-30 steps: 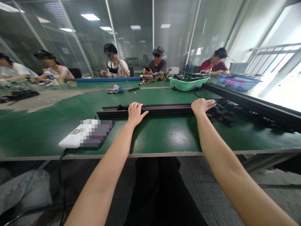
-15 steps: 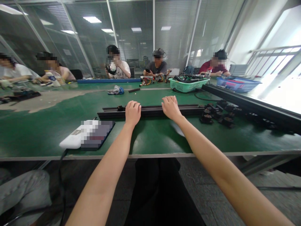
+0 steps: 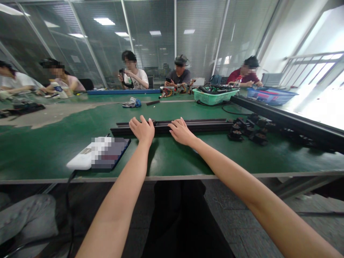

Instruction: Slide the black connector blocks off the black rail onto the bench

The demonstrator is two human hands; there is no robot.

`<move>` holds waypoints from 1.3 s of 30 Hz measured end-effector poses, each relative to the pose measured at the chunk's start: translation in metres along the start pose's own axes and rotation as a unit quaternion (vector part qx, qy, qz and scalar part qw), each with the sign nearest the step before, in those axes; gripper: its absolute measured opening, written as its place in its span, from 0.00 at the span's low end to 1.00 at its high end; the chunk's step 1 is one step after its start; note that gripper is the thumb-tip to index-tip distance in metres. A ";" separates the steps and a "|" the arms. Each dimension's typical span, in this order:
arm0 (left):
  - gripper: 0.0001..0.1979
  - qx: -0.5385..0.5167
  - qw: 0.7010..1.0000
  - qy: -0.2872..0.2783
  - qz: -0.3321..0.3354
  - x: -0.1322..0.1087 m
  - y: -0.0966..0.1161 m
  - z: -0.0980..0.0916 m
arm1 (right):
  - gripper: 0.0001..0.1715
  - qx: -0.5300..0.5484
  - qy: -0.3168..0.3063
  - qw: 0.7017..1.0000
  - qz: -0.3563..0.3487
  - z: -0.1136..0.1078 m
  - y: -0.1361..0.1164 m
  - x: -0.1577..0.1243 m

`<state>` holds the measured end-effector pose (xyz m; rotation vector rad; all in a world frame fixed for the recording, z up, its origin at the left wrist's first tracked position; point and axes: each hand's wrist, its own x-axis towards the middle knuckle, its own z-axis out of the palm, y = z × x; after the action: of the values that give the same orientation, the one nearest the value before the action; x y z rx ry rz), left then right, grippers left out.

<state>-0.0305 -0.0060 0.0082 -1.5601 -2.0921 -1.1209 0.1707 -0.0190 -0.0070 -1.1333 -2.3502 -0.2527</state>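
Observation:
My left hand [image 3: 142, 131] lies over the left part of a long black slotted metal rail [image 3: 209, 127], its fingers spread. A small dark part sits on the rail by the left thumb, mostly hidden. My right hand [image 3: 183, 132] rests on the same rail a little to the right, fingers stretched forward and slightly bent. I cannot tell whether its fingertips press on anything but the rail. Several small black brackets [image 3: 235, 133] stand in a cluster by the rail's right end.
A longer black rail [image 3: 290, 120] crosses the right side of the green table [image 3: 172, 163]. Behind are a green basket [image 3: 215, 97] of cables, a blue basket [image 3: 271, 96] and a crumpled cloth [image 3: 132, 103]. A white device [image 3: 83, 157] lies front left. Several people sit around.
Both hands have shifted left along the rail, and the left fingers have spread. The small dark part, earlier left of my left hand, now shows by its thumb. One person opposite has lowered a headset.

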 end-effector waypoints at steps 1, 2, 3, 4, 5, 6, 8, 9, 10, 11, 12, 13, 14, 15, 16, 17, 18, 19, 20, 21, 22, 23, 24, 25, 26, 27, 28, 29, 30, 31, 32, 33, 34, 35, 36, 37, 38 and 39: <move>0.26 0.003 1.000 -0.001 -0.016 0.000 0.000 0.000 | 0.24 0.000 -0.001 1.000 0.003 0.000 0.000 0.000; 0.26 0.006 1.000 -0.005 -0.029 0.000 -0.001 0.000 | 0.24 0.000 -0.002 1.000 0.005 0.000 0.000 0.000; 0.26 0.010 0.999 -0.010 -0.037 0.000 -0.001 0.001 | 0.24 0.000 -0.005 1.000 0.008 0.000 0.000 0.000; 0.26 0.012 0.999 -0.015 -0.040 0.000 -0.002 0.002 | 0.24 0.002 -0.008 1.000 0.009 -0.001 0.000 0.000; 0.26 0.013 0.999 -0.018 -0.040 0.000 -0.002 0.003 | 0.25 0.004 -0.010 1.000 0.011 -0.001 0.000 0.000; 0.25 0.012 0.999 -0.019 -0.039 0.000 -0.003 0.003 | 0.25 0.007 -0.013 1.000 0.013 -0.002 -0.001 0.000; 0.24 0.001 0.999 -0.015 -0.036 0.001 -0.004 0.005 | 0.26 0.012 -0.018 1.000 0.016 -0.003 -0.001 0.000; 0.23 -0.007 0.999 -0.012 -0.035 0.000 -0.004 0.006 | 0.26 0.015 -0.020 1.000 0.018 -0.003 -0.001 -0.001; 0.23 -0.015 0.999 -0.010 -0.035 0.000 -0.005 0.007 | 0.27 0.016 -0.022 0.999 0.021 -0.003 -0.001 -0.001; 0.22 -0.022 0.999 -0.009 -0.034 0.000 -0.006 0.007 | 0.27 0.018 -0.025 0.999 0.023 -0.003 -0.002 -0.001; 0.22 -0.028 0.999 -0.009 -0.033 0.000 -0.006 0.007 | 0.28 0.020 -0.029 0.999 0.026 -0.002 -0.002 0.000; 0.22 -0.033 0.999 -0.009 -0.031 0.000 -0.006 0.007 | 0.28 0.022 -0.032 0.999 0.027 -0.002 -0.003 0.000; 0.22 -0.038 0.999 -0.007 -0.030 0.000 -0.007 0.007 | 0.29 0.025 -0.036 0.999 0.028 -0.001 -0.004 0.001; 0.21 -0.042 0.999 -0.004 -0.028 0.000 -0.007 0.007 | 0.30 0.027 -0.039 0.999 0.027 -0.001 -0.005 0.002; 0.21 -0.046 0.999 0.000 -0.027 0.000 -0.007 0.007 | 0.30 0.029 -0.041 0.998 0.025 0.000 -0.007 0.003; 0.20 -0.048 0.998 0.003 -0.026 0.001 -0.007 0.007 | 0.31 0.031 -0.043 0.998 0.023 0.001 -0.008 0.004; 0.20 -0.048 0.998 0.005 -0.026 0.001 -0.007 0.007 | 0.31 0.032 -0.043 0.998 0.021 0.002 -0.009 0.005; 0.20 -0.046 0.999 0.006 -0.026 0.001 -0.008 0.007 | 0.32 0.034 -0.042 0.998 0.018 0.003 -0.011 0.006; 0.20 -0.042 0.999 0.006 -0.026 0.001 -0.008 0.006 | 0.32 0.035 -0.041 0.998 0.016 0.004 -0.012 0.008; 0.19 -0.038 0.999 0.004 -0.027 0.001 -0.007 0.006 | 0.32 0.038 -0.039 0.998 0.013 0.005 -0.013 0.009; 0.19 -0.035 0.999 0.003 -0.027 0.001 -0.007 0.006 | 0.32 0.040 -0.038 0.998 0.011 0.007 -0.014 0.011; 0.19 -0.032 0.999 0.001 -0.026 0.000 -0.007 0.006 | 0.32 0.043 -0.037 0.998 0.010 0.008 -0.015 0.013; 0.19 -0.029 0.999 -0.001 -0.023 0.000 -0.006 0.006 | 0.32 0.045 -0.037 0.998 0.008 0.009 -0.017 0.015; 0.19 -0.027 0.999 -0.003 -0.019 -0.001 -0.006 0.006 | 0.32 0.047 -0.039 0.998 0.006 0.010 -0.018 0.018; 0.18 -0.026 1.000 -0.006 -0.014 -0.001 -0.005 0.006 | 0.32 0.047 -0.043 0.998 0.004 0.010 -0.020 0.021; 0.18 -0.026 1.000 -0.007 -0.010 -0.002 -0.005 0.006 | 0.31 0.047 -0.048 0.998 0.003 0.010 -0.022 0.024; 0.17 -0.027 1.000 -0.006 -0.008 -0.003 -0.004 0.006 | 0.31 0.047 -0.053 0.997 0.002 0.010 -0.024 0.028; 0.17 -0.027 1.000 -0.005 -0.007 -0.003 -0.004 0.006 | 0.31 0.050 -0.056 0.997 0.003 0.009 -0.027 0.032; 0.17 -0.025 1.000 -0.004 -0.007 -0.003 -0.004 0.006 | 0.31 0.055 -0.059 0.997 0.007 0.008 -0.029 0.036; 0.16 -0.022 1.000 -0.003 -0.007 -0.004 -0.004 0.006 | 0.30 0.064 -0.060 0.996 0.013 0.008 -0.032 0.040; 0.16 -0.018 1.000 -0.003 -0.007 -0.004 -0.004 0.005 | 0.31 0.073 -0.063 0.995 0.022 0.007 -0.035 0.044; 0.16 -0.013 1.000 -0.004 -0.006 -0.004 -0.004 0.005 | 0.31 0.082 -0.066 0.994 0.032 0.007 -0.038 0.049; 0.16 -0.009 1.000 -0.006 -0.005 -0.004 -0.004 0.004 | 0.31 0.089 -0.069 0.993 0.042 0.007 -0.042 0.053; 0.16 -0.006 1.000 -0.009 -0.005 -0.004 -0.004 0.004 | 0.30 0.093 -0.072 0.992 0.052 0.008 -0.045 0.058; 0.16 -0.005 1.000 -0.011 -0.004 -0.004 -0.004 0.004 | 0.29 0.095 -0.073 0.991 0.061 0.009 -0.048 0.062; 0.17 -0.004 1.000 -0.012 -0.004 -0.004 -0.005 0.004 | 0.28 0.096 -0.073 0.990 0.069 0.010 -0.052 0.067; 0.16 -0.006 1.000 -0.013 -0.004 -0.004 -0.005 0.004 | 0.26 0.096 -0.070 0.990 0.078 0.011 -0.055 0.071; 0.16 -0.009 1.000 -0.012 -0.006 -0.004 -0.005 0.004 | 0.24 0.097 -0.067 0.989 0.088 0.012 -0.058 0.075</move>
<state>-0.0328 -0.0061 0.0006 -1.5794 -2.1149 -1.1327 0.0826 0.0000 0.0251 -1.2842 -2.3110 0.1146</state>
